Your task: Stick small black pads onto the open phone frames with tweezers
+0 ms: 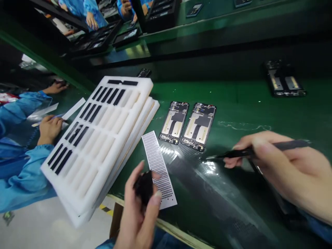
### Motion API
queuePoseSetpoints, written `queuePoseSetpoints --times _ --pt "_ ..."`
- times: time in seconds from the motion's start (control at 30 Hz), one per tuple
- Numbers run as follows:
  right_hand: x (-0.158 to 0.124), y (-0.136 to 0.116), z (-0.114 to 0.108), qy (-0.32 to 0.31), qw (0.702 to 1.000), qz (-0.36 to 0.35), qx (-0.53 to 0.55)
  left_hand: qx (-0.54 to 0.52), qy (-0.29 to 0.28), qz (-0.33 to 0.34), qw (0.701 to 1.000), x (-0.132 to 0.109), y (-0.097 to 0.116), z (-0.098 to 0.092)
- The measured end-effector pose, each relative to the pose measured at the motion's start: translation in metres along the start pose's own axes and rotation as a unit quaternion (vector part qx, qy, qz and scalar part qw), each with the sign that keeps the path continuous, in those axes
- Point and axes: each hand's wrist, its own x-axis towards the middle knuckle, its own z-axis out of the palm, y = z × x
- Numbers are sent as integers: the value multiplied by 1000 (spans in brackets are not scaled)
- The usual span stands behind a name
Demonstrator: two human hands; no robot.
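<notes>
Near the front edge of the green bench, my left hand (141, 211) is closed around a small black part (144, 187) whose kind I cannot make out. Between thumb and fingers of my right hand (277, 162) is a pair of black tweezers (242, 153), tips pointing left. Just past those tips lie two opened phone bodies, the left one (173, 122) and the right one (199, 126), with their inner parts showing. Beside my left hand, a white strip with rows of black dots (162, 169) lies flat. A clear plastic sheet (210, 183) stretches below the phones.
Stacked white foam trays (109, 138), with black strips in some slots, overhang the bench edge at left. Another opened phone (284, 79) lies at back right. A co-worker's hand (49, 129) is beyond the trays. A green shelf (220, 26) runs along the back.
</notes>
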Motion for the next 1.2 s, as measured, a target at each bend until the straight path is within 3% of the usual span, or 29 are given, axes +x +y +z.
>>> queuePoseSetpoints --times 0.07,0.13,0.2,0.3,0.4,0.87,1.2 --pt "-2 -2 16 -87 995 -31 -40 193 35 67 978 -10 -16 -26" --pt "-13 -2 37 -181 980 -63 -59 321 -27 161 933 -19 -33 -48" --pt "-26 0 58 -245 963 -90 -70 413 -103 263 866 -27 -48 -60" --pt "-39 6 80 -280 950 -121 -70 519 -159 348 765 -31 -64 -64" --pt "-41 11 90 -296 944 -135 -59 557 -173 371 722 -30 -70 -60" --pt "-31 16 93 -343 928 -134 -57 553 -178 375 722 -29 -70 -54" --pt "-27 3 95 -392 907 -127 -92 545 -181 382 724 -25 -70 -54"
